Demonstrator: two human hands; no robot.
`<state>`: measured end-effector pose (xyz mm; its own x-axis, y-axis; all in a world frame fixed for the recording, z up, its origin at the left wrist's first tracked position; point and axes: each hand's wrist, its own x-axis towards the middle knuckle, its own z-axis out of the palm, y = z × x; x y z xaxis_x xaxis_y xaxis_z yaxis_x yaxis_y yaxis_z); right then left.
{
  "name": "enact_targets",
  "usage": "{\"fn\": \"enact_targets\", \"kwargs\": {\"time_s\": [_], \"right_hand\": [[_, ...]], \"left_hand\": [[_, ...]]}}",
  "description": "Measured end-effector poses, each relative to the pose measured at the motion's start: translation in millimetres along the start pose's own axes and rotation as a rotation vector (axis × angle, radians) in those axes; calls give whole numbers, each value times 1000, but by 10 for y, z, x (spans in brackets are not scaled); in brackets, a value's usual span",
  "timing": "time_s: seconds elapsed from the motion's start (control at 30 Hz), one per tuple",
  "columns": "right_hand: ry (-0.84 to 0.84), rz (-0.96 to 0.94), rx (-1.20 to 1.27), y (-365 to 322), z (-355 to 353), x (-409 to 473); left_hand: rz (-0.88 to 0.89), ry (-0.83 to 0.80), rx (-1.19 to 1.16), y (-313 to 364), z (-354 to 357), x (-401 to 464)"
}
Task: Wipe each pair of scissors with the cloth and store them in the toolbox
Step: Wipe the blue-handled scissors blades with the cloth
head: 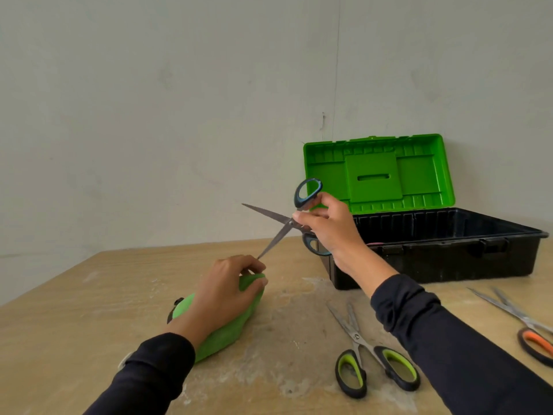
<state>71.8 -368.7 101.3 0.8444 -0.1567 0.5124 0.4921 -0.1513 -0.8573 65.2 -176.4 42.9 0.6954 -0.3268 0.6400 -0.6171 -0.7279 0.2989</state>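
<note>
My right hand [326,226] grips the blue-handled scissors [278,224] by the handles, blades spread open in the air above the table. The lower blade's tip points down at my left hand [227,292], which holds the green cloth [227,330] bunched on the table. The toolbox [443,253] stands behind my right hand, black base, green lid [380,172] raised against the wall. A pair of green-handled scissors [374,357] lies open on the table near my right forearm. Orange-handled scissors [526,327] lie at the right edge.
The wooden table [89,310] is scuffed with pale stains. A small black object [175,307] shows at the cloth's left end. A plain wall rises close behind the table and toolbox.
</note>
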Motion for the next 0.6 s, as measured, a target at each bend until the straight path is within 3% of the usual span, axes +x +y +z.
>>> {"fn": "enact_targets", "kwargs": {"time_s": [0.17,0.43,0.6], "right_hand": [[101,48,136,0,148,-69],[163,203,366,37,421,-187],[151,151,352,81,513,-214]], "left_hand": [[-107,154,-100,51,11,26],[-59,162,-137,221,36,27],[-124,241,-184,234,50,53]]}}
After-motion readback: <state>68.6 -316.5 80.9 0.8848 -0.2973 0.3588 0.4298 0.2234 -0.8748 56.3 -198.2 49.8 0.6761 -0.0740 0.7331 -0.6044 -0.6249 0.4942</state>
